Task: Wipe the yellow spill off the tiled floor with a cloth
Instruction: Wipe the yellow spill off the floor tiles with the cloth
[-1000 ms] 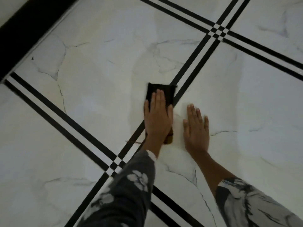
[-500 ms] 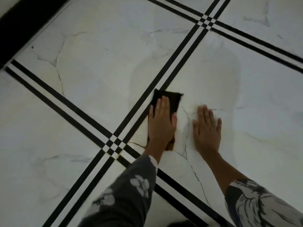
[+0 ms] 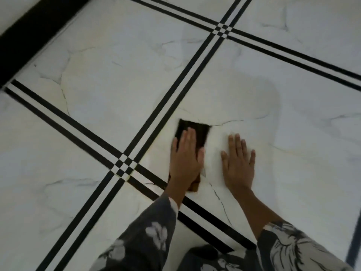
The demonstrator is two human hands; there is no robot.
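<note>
From the head view I look straight down on a white marble-look tiled floor (image 3: 109, 106) crossed by pairs of black inlay stripes (image 3: 175, 90) that meet in small checkered crossings, one left of the hands and one far up the frame.

The left hand (image 3: 185, 159) lies flat, palm down, fingers straight and together, pressing on a dark folded cloth (image 3: 193, 132). It is not curled around the cloth; the open palm simply bears on top of it. The cloth sits on the tile just right of the diagonal stripe pair, its far edge showing beyond the fingertips and a brownish corner showing at the near side by the wrist. The cloth edges are blurred.

The right hand (image 3: 239, 163) rests just beside it to the right, spread open and flat on the bare tile, holding nothing.

I see faint yellowish traces (image 3: 128, 176) along the grout at the near-left crossing; I cannot tell whether any spill lies under the cloth.

Both forearms wear dark sleeves with a pale floral print (image 3: 154, 235). A black border band (image 3: 35, 30) runs along the far-left corner.
</note>
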